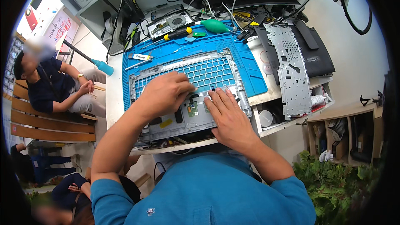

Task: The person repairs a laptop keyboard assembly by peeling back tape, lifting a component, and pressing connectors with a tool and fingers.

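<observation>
A grey laptop top cover (239, 86) with an open grid of key holes lies upside down on a blue work mat (255, 77). My left hand (164, 93) is over the cover's middle, fingers pinched together near the lower edge of the key grid. Whatever sits between those fingertips is too small to make out. Pressed flat on the cover beside the touchpad area, my right hand (231, 118) has its fingers stretched out. Between the hands a green circuit board (193, 109) shows in the cover, with a yellow strip (166, 123) closer to me.
A silver perforated metal plate (291, 68) rests at the right over dark laptop parts. Behind the cover are a green air blower (214, 26), a yellow-black screwdriver (178, 34) and an opened device with a fan (170, 25). An open drawer (277, 129) juts out right. A person (56, 81) sits left.
</observation>
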Action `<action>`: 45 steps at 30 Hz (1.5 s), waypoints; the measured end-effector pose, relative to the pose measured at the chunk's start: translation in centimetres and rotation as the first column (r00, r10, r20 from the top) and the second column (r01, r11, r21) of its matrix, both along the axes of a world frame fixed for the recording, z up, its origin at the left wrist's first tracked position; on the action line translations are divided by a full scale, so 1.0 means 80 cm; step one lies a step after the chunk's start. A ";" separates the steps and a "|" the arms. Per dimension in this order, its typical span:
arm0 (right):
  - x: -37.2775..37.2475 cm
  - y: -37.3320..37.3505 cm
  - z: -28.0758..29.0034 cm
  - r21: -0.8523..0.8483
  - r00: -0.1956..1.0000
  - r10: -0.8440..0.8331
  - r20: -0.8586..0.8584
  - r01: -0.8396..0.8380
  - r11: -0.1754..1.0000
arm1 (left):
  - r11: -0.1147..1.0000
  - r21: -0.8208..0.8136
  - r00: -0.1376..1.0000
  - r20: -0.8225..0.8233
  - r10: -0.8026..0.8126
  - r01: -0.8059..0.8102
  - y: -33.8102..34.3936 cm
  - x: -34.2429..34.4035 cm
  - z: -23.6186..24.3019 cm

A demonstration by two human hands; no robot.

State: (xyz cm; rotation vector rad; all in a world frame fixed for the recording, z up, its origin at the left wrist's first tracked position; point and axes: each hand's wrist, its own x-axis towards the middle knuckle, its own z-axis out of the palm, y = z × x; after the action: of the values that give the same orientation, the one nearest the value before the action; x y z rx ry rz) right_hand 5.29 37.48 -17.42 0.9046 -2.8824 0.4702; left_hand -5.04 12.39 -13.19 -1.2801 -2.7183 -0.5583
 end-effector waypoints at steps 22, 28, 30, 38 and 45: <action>-0.007 -0.006 0.002 -0.053 0.998 -0.001 -0.063 -0.002 0.999 | 0.984 -0.132 0.992 0.040 -0.118 0.122 0.036 -0.021 -0.009; -0.007 -0.002 -0.001 -0.017 0.998 0.003 -0.069 -0.005 1.000 | 0.977 -0.213 0.992 0.125 0.009 0.018 -0.014 -0.031 0.031; -0.008 -0.005 0.006 0.004 0.999 0.009 -0.053 -0.009 1.000 | 0.983 -0.184 0.990 0.134 0.035 -0.010 -0.025 -0.025 0.036; -0.015 -0.009 0.018 0.083 0.998 0.035 -0.049 -0.031 0.996 | 0.920 -0.389 0.991 0.136 0.008 0.046 -0.043 0.006 0.023; -0.017 -0.012 0.020 0.085 0.998 0.038 -0.040 -0.035 0.996 | 0.949 -0.285 0.991 0.055 -0.125 0.136 -0.048 0.003 0.009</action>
State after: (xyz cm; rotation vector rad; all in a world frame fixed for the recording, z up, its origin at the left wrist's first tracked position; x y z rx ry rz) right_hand 3.93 36.49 -15.80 0.9692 -2.8716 0.3311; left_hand -4.79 8.53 -12.50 -1.5373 -2.8397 -0.1976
